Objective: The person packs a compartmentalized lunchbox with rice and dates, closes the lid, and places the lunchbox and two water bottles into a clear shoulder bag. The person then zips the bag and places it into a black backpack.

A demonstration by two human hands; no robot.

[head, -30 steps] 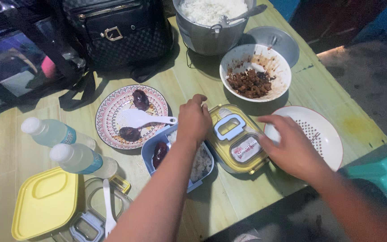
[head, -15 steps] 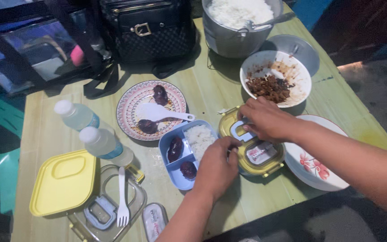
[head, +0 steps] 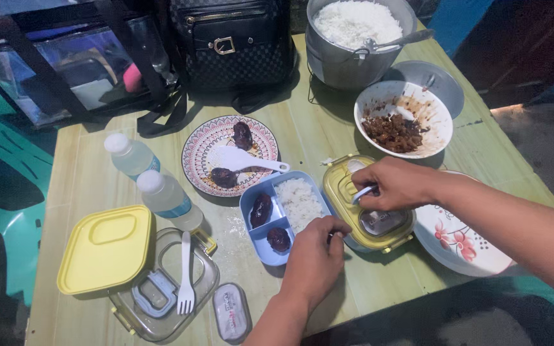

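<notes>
The lunch box is mid-packing: the left hand (head: 312, 256) braces the blue tray (head: 283, 214) at the worktop's (head: 97, 186) centre, fingers curled on its rim, while the right hand (head: 395, 186), at 3 o'clock, pinches the yellow lid's (head: 367, 211) white clasp, which needs firm seating.

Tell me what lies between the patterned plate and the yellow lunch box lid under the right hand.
In the head view, the blue food tray, holding rice and two dark pieces.
</notes>
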